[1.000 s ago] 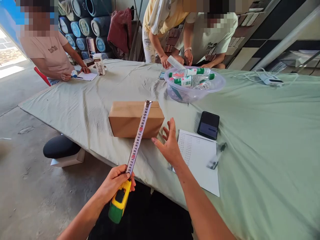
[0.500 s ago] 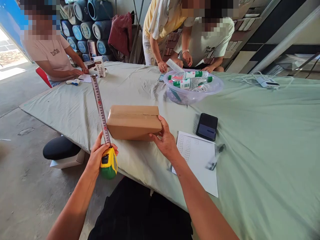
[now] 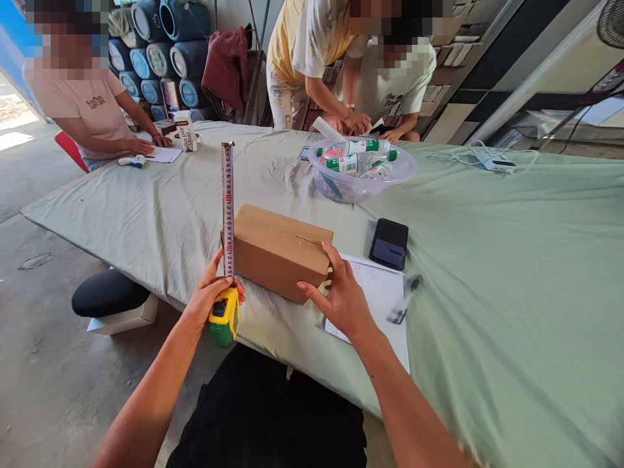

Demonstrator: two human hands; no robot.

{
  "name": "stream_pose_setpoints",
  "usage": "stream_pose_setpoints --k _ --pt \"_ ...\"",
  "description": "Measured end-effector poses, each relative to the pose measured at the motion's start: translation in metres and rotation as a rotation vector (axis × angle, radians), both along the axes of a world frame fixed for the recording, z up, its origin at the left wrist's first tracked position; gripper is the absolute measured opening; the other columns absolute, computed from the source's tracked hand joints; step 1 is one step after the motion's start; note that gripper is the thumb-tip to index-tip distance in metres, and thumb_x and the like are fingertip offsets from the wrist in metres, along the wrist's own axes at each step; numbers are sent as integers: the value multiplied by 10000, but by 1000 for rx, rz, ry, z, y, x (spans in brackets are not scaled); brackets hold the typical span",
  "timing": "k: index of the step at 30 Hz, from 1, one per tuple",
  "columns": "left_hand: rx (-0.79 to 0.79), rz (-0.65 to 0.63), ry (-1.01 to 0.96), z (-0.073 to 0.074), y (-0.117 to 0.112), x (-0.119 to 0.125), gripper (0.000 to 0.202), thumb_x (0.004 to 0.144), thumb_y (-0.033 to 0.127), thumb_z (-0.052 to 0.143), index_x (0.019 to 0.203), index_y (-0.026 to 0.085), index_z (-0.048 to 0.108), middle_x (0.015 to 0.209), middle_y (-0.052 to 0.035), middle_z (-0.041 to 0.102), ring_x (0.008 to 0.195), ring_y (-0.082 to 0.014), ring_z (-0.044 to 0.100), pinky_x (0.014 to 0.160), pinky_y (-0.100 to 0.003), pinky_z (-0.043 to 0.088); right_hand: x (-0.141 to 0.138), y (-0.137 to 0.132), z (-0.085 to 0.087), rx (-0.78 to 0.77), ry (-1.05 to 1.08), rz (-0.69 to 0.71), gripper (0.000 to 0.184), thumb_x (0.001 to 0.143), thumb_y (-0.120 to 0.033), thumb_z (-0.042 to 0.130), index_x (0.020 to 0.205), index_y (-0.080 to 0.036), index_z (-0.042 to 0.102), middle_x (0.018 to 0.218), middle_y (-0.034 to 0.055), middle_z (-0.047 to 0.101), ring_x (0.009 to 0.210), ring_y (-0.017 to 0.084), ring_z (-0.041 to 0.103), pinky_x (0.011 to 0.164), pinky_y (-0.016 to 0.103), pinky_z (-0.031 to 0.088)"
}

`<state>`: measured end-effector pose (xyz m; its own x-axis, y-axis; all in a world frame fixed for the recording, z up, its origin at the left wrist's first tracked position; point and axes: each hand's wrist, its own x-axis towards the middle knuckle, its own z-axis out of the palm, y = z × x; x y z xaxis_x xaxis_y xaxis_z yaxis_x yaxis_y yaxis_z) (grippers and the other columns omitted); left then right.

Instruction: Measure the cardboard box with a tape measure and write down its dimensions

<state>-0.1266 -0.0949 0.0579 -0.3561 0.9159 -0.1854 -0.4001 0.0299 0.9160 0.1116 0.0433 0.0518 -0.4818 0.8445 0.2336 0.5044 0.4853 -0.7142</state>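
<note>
My left hand (image 3: 210, 296) is closed around a yellow and green tape measure (image 3: 223, 317) at the table's near edge. Its blade (image 3: 228, 214) is pulled out and points up and away, passing in front of the left end of a closed brown cardboard box (image 3: 280, 250). The box lies at an angle on the cloth, its right end nearer to me. My right hand (image 3: 341, 296) grips that end, thumb against the front face and fingers at the top corner. The fingers behind the box's end are partly hidden.
Right of the box lie a written sheet (image 3: 361, 270), a pen (image 3: 407, 300) and a black phone (image 3: 389, 244). Behind stands a clear basin (image 3: 341, 188) with plastic bottles. Three people are across the cloth-covered table (image 3: 487, 260). A black-topped stool (image 3: 110, 296) stands at left.
The box has been turned, its right end swinging toward me. My left hand and the tape measure have shifted right, and the blade now stands straighter in view.
</note>
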Motion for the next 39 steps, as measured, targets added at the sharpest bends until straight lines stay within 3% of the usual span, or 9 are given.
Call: stream_pose_setpoints --k 6,12,18,21,27,35,39 --pt "-27 33 3 5 -15 16 955 818 290 721 1601 208 180 756 -30 729 649 -208 693 636 -313 542 -6 18 -1 40 37 56 793 846 -658 597 1503 -348 278 1559 119 401 1124 312 635 721 430 589" --pt "-137 -34 -39 5 -37 31 797 811 333 752 1487 147 373 753 -55 722 666 -208 684 645 -300 525 -18 50 14 -29 38 56 763 838 -735 527 1452 -322 341 1405 115 571 843 263 695 677 412 546" --pt "-156 -107 -89 0 -32 37 518 782 376 777 1212 136 617 739 -64 713 658 -206 682 643 -300 512 -27 81 25 -68 8 41 739 844 -771 454 1406 -298 375 1066 69 710 681 247 647 668 406 510" --pt "-169 -130 -97 -1 -25 42 393 780 382 771 1068 132 677 731 -66 707 653 -200 679 634 -294 509 -28 81 23 -94 -7 8 755 838 -780 448 1412 -298 360 1114 75 697 747 266 656 702 423 515" --pt "-219 -198 -113 -2 -21 58 313 766 370 764 951 128 691 711 -73 708 614 -190 674 614 -288 507 -29 69 10 -53 88 55 801 806 -783 511 1432 -316 334 1415 108 552 886 264 661 699 401 523" --pt "-257 -219 -78 -13 -36 63 288 784 366 753 925 125 684 712 -76 707 603 -180 672 582 -262 480 -30 59 -1 -41 64 118 829 799 -742 584 1471 -335 319 1524 119 459 840 259 692 719 429 546" --pt "-274 -209 -50 -15 -43 57 295 792 366 755 947 123 694 731 -78 710 629 -184 683 612 -275 506 -32 68 4 -38 56 127 812 812 -756 556 1470 -336 332 1428 109 556 761 242 685 761 464 550"
